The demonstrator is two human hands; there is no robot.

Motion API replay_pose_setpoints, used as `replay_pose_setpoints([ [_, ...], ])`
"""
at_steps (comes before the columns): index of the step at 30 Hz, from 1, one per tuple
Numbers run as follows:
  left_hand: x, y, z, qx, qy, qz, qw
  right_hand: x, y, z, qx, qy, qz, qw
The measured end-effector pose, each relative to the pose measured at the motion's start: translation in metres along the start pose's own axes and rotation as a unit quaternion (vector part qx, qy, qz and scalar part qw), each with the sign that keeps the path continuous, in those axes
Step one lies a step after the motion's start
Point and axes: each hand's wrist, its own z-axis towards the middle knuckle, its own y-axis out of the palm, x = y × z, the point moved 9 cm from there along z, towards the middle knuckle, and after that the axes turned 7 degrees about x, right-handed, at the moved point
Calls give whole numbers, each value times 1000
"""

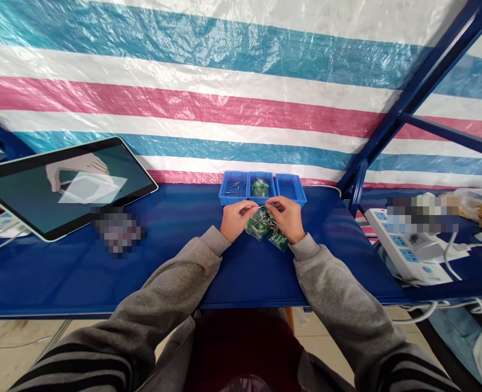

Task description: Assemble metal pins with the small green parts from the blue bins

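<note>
My left hand (238, 219) and my right hand (288, 216) meet over the blue table, fingertips pinched together. A thin, silvery piece shows between them, too small to name. Just under the fingers lies a clear plastic bag (255, 227) with green pieces and slim metal parts in it. Below my right hand is another green piece (278, 240), partly covered by the hand. Beyond the hands stand three joined blue bins (233, 201). Thin metal pieces (233, 190) lie in the left bin, and a clear bag with green contents (260, 187) sits in the middle one.
At the left a tablet (69, 188) leans on the blue table (175, 218), beside a blurred object (118, 231). White power strips (404, 247) with cables are at the right. A blue metal frame (412, 92) and striped sheeting (224, 109) stand behind.
</note>
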Motion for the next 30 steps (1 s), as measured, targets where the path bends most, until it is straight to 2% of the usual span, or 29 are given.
replay_pose_setpoints([
  [9,4,0,0,-14,29,13,999,5,-1,0,5,5,-10,1000],
  [21,1,1,0,-15,30,46,998,5,4,-2,-21,13,0,1000],
  [30,8,-9,-1,32,59,93,993,-5,3,-2,-20,-11,14,1000],
])
